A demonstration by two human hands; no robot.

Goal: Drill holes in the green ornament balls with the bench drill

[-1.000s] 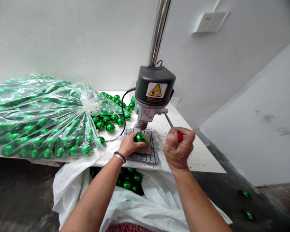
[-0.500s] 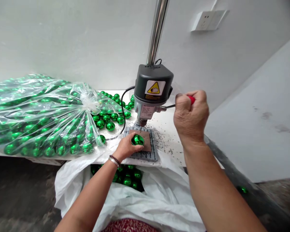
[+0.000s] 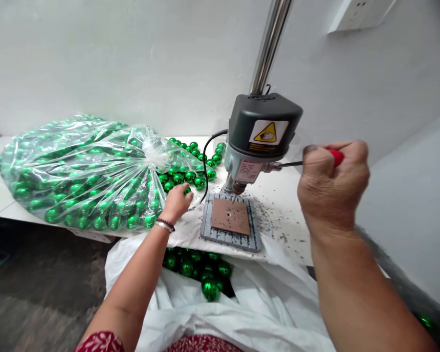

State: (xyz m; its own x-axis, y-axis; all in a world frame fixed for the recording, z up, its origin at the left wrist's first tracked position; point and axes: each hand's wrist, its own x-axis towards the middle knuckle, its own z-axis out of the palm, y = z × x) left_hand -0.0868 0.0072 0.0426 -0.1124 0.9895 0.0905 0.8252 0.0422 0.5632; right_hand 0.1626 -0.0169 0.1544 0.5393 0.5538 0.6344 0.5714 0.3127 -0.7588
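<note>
My right hand [image 3: 333,188] is wrapped around the red-knobbed feed handle [image 3: 336,156] of a small bench drill press [image 3: 266,127]. At the loose shiny green balls left of the press, my left hand [image 3: 178,203] has its thumb and fingers around one green ball [image 3: 187,189], mostly hidden by the fingers. A brown square board [image 3: 231,217] with a small hole lies on the grey drill base [image 3: 230,239], under the drill bit. Below the table edge, a white cloth-like bag [image 3: 267,298] holds several green balls [image 3: 210,289].
A tied clear plastic bag [image 3: 95,166] full of green balls lies on the white table [image 3: 286,210] at left. Dark shavings litter the table around the base. A black cable [image 3: 206,161] runs down beside the press. A wall socket [image 3: 359,14] is at upper right.
My left hand has let go of the ball on the board and moved left to the loose balls. A ball now shows higher in the white bag. My right hand stays on the handle.
</note>
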